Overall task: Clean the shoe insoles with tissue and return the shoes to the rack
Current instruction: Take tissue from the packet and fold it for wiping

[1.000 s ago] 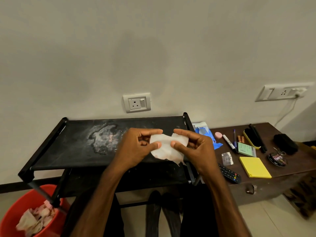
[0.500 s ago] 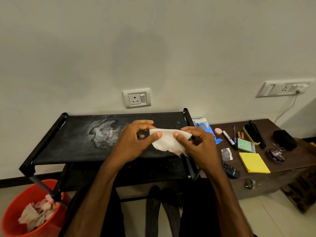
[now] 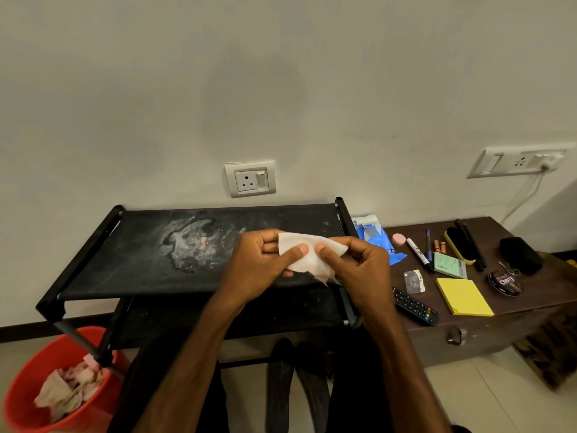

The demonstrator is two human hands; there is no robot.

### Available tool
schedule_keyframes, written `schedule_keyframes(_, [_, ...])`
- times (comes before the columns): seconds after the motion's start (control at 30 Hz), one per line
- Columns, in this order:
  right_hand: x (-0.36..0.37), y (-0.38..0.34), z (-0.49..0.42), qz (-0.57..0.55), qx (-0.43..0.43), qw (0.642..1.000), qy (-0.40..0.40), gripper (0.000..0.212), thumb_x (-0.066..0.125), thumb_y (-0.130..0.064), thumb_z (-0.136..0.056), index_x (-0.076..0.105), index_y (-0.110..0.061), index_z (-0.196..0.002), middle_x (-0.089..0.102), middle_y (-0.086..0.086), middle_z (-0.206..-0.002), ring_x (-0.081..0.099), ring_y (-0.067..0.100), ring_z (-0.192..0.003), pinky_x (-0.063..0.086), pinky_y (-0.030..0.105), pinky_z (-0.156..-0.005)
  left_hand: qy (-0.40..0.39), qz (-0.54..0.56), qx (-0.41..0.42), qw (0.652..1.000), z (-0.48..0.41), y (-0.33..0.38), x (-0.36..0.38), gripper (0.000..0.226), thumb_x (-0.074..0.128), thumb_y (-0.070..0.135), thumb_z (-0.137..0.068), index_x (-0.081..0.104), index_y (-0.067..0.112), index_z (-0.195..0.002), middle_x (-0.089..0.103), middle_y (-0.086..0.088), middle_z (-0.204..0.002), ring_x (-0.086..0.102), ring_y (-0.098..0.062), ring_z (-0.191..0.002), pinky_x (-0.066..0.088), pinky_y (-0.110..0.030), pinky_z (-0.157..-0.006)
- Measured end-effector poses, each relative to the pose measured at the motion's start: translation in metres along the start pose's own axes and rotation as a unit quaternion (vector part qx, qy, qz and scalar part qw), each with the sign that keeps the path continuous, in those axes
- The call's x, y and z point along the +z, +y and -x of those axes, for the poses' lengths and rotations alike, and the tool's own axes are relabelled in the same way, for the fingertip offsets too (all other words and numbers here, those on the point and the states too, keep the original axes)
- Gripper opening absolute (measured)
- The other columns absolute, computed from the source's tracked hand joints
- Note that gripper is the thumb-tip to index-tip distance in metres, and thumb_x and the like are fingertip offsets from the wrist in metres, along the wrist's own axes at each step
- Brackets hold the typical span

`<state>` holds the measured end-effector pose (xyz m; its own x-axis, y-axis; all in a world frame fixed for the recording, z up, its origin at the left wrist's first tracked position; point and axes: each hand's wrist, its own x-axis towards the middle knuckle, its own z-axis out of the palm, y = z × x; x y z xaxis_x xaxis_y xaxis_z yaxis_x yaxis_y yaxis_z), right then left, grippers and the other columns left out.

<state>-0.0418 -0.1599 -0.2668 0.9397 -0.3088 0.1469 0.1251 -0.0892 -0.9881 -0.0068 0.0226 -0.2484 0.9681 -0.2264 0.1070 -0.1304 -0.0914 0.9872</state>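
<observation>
Step in hand: preparing the wipe. The tissue [image 3: 307, 256] is held at centre frame, above the front edge of the rack [image 3: 131, 245]. The left hand [image 3: 259, 264] pinches its left edge and the right hand [image 3: 359, 267] its right edge. Each thumb lies on the near face with the fingers curled behind. The sheet looks part folded, with a ragged lower corner hanging free. Neither hand holds anything else.

Shoes [image 3: 296, 379]: two dark, long shapes lie on the floor at lower centre, below the rack and between the person's legs. I take them for the pair to be cleaned. No shoe stands on the top shelf, which bears a pale dusty stain.

Judgement: the wiping of this pair has not begun, and the return to the rack is outstanding. The next move calls for one hand to release the tissue and lift a shoe. The other hand must bunch the sheet firmly enough to rub the insole without tearing it.

Also noted: a red bin [image 3: 22, 414] at lower left holds crumpled tissues [image 3: 67, 390]. A blue pack [image 3: 376, 242] lies just right of the rack.

Not established: the shoes are in shadow, so I cannot tell their openings, insoles or state of cleanliness. The lower shelf is dim. The fingers behind the tissue are partly hidden.
</observation>
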Motion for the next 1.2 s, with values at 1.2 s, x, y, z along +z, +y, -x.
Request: schedule_keyframes(1.2, [0.043,0.009,0.022,0.211,-0.23,0.94,0.139,0.017,0.08,-0.009,-0.087,0.072,-0.014,-0.102,0.069,-0.003,-0.096,0.065,0.007,-0.08,0.058,0.027,-0.067,0.139,-0.148,0.114,0.973,0.006,-0.009,0.019,0.02,0.079,0.023,-0.087,0.079,0.012,-0.103,0.078,0.004,-0.089,0.073,0.001,-0.074,0.06,-0.02,-0.064])
